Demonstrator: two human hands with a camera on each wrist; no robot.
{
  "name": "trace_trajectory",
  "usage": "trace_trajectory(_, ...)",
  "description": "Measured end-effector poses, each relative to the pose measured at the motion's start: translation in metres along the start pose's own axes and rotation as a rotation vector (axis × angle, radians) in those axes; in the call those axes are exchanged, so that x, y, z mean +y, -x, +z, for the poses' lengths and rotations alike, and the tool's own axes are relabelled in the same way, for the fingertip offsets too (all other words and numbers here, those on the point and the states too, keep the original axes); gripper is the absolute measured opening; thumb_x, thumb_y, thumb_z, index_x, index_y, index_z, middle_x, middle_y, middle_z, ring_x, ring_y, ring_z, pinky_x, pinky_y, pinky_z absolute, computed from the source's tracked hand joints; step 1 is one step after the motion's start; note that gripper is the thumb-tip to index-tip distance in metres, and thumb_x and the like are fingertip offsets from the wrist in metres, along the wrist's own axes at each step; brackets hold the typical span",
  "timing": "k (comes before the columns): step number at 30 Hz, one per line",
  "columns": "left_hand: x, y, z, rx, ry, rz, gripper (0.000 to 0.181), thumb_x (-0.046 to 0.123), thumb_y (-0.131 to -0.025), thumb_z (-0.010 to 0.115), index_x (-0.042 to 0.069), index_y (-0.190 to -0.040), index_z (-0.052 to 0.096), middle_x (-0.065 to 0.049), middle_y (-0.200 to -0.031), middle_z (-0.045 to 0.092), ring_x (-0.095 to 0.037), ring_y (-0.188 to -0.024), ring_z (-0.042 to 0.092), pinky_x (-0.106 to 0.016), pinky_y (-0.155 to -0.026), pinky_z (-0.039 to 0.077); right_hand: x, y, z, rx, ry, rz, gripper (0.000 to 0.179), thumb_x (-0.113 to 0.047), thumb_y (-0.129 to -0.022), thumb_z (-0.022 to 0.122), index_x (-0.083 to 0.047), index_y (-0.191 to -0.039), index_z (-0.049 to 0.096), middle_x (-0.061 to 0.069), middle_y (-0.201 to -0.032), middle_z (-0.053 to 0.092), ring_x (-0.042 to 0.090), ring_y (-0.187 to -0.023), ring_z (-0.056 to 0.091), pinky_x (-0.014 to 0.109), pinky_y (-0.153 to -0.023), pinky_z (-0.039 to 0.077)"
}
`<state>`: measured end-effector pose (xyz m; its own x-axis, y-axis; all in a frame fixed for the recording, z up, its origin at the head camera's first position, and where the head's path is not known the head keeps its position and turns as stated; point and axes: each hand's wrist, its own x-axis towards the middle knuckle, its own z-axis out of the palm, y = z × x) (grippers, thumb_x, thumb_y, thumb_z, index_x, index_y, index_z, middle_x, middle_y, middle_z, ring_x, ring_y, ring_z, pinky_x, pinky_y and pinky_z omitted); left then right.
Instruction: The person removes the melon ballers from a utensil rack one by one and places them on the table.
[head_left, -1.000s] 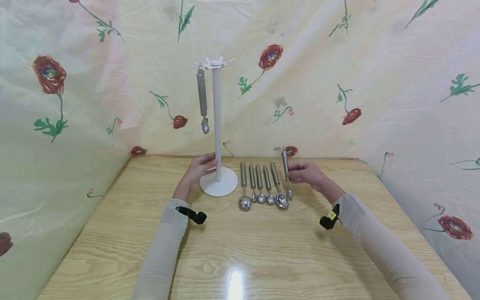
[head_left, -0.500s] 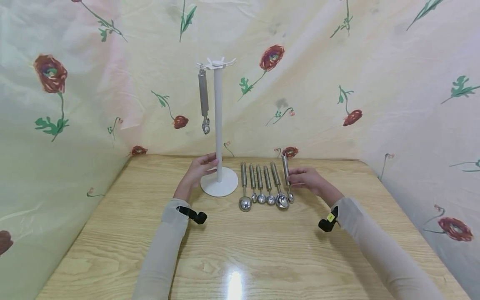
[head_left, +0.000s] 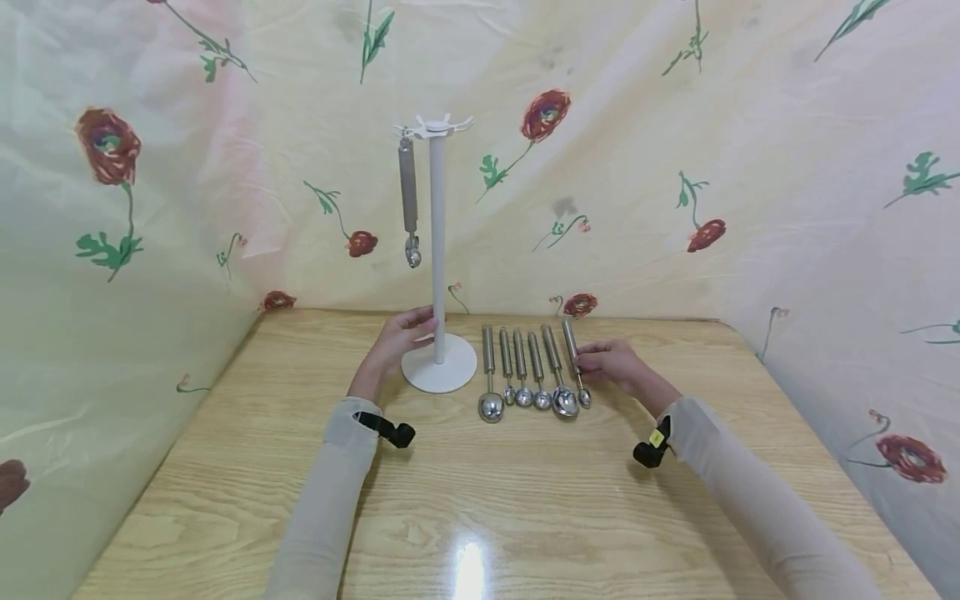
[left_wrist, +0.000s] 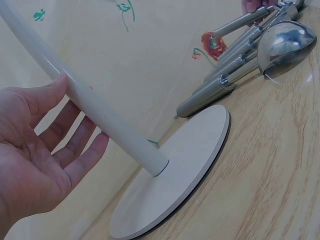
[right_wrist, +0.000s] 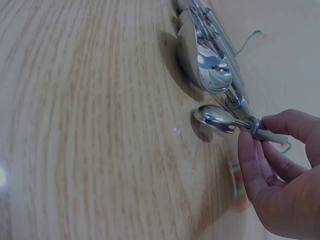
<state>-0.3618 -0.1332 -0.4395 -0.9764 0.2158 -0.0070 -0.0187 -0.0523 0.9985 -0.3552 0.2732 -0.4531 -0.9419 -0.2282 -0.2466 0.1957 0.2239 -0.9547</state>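
In the head view a white stand with a round base and a hooked top stands left of centre. My left hand holds its pole low down; in the left wrist view the thumb and fingertips touch the pole. My right hand pinches the metal handle of a small scoop at the right end of a row. The right wrist view shows that scoop's oval bowl low over the wooden table. Beside it lies a larger scoop. A metal utensil hangs from the stand's left hook.
Several steel scoops lie side by side between the stand and my right hand, among them a big round-bowled one at the left end. The wooden table ends at a flowered cloth backdrop behind and at both sides.
The small scoop in my right hand has come down from a raised, more upright position to lie nearly in line with the row. My left hand stays on the pole.
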Motion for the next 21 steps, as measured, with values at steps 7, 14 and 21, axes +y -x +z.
trace_trajectory(7,0.001,0.0,0.0,0.002,0.007,-0.012,0.046,0.016,-0.104,0.06,0.003,-0.147,0.052,-0.021,-0.146,0.056,-0.033,-0.135,0.054,-0.046,-0.117,0.047,-0.002,-0.001,0.004,0.021,0.002,0.025,0.052,0.0,-0.098,0.063,0.023,-0.14,0.041,-0.001,-0.089,0.076,0.007,-0.081,0.072,0.025,-0.08,0.065)
trace_trajectory(14,0.001,0.0,0.0,-0.002,0.005,-0.019,0.044,0.015,-0.104,0.059,0.003,-0.147,0.053,-0.022,-0.147,0.055,-0.033,-0.136,0.053,-0.046,-0.117,0.047,-0.003,-0.002,0.009,0.063,0.039,0.046,0.05,-0.001,-0.098,0.064,0.02,-0.138,0.045,0.007,-0.097,0.078,0.006,-0.079,0.072,0.026,-0.08,0.065)
trace_trajectory(21,0.001,0.0,0.0,0.0,0.009,-0.015,0.044,0.015,-0.104,0.06,0.002,-0.146,0.054,-0.022,-0.145,0.057,-0.032,-0.134,0.055,-0.045,-0.116,0.048,-0.004,-0.005,0.014,0.124,0.108,0.065,0.046,-0.003,-0.098,0.064,0.018,-0.136,0.049,0.004,-0.091,0.073,0.007,-0.077,0.07,0.026,-0.079,0.065)
